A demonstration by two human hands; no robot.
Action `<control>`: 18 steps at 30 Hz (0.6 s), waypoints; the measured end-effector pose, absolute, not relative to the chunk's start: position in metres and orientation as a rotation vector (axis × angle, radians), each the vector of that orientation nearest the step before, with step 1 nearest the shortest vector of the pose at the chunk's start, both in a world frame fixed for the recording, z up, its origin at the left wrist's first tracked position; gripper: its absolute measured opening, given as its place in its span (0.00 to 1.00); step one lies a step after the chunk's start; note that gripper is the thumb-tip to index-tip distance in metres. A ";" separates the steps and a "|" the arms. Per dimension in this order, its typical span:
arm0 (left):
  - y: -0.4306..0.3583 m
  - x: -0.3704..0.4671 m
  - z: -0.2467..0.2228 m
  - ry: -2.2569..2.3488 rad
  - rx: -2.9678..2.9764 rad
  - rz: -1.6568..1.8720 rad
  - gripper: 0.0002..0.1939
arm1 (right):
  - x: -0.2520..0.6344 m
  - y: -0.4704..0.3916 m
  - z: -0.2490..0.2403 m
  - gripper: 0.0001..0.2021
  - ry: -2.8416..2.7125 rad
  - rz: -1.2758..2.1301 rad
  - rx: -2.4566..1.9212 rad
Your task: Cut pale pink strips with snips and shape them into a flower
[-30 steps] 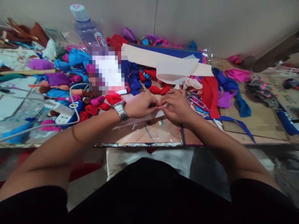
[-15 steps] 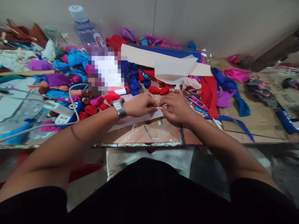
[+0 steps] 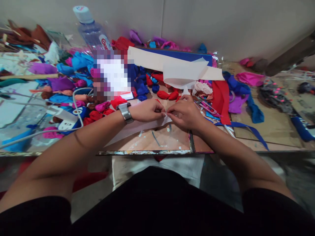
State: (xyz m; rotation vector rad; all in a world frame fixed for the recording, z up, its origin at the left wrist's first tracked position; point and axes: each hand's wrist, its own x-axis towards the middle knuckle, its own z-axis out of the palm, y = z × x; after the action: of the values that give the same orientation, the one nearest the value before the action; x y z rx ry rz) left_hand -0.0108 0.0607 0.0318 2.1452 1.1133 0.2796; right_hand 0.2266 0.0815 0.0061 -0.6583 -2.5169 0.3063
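My left hand [image 3: 148,110], with a metal watch [image 3: 125,113] on its wrist, is closed in a pinch on a thin white strip [image 3: 166,113]. My right hand [image 3: 184,112] pinches the same strip from the other side, its fingertips almost meeting the left ones. Beneath the left hand and forearm a white paper sheet [image 3: 137,128] slants over the board. Whether the strip is the edge of this sheet, I cannot tell. Beyond the hands lie small red cloth bundles [image 3: 167,95] and a translucent white sheet [image 3: 183,73].
Colourful cloth bundles [image 3: 61,83] crowd the left, with a white cable [image 3: 81,111] and a power strip [image 3: 69,122] among them. A bottle [image 3: 92,34] stands at the back. To the right are pink-handled scissors [image 3: 209,108], a red cloth strip [image 3: 220,101] and a blue ribbon [image 3: 253,131].
The white paper sheet under my left forearm now reaches further toward the lower left. My right fingers have shifted slightly on the strip; both hands stay in nearly the same place.
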 end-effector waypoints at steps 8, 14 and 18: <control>0.063 -0.011 0.031 1.083 2.010 0.315 0.09 | 0.227 0.082 0.001 0.07 -2.493 0.247 -0.592; 0.063 -0.012 0.032 1.139 1.998 0.339 0.17 | 0.227 0.082 0.003 0.08 -2.492 0.219 -0.582; 0.062 -0.011 0.033 1.178 2.018 0.354 0.15 | 0.227 0.081 0.005 0.08 -2.505 0.203 -0.650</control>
State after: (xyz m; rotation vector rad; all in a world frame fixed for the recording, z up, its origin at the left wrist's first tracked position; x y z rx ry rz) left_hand -0.0110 0.0623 0.0329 2.0179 1.1783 0.3544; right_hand 0.2266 0.0813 0.0048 -0.6499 -2.5052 0.2034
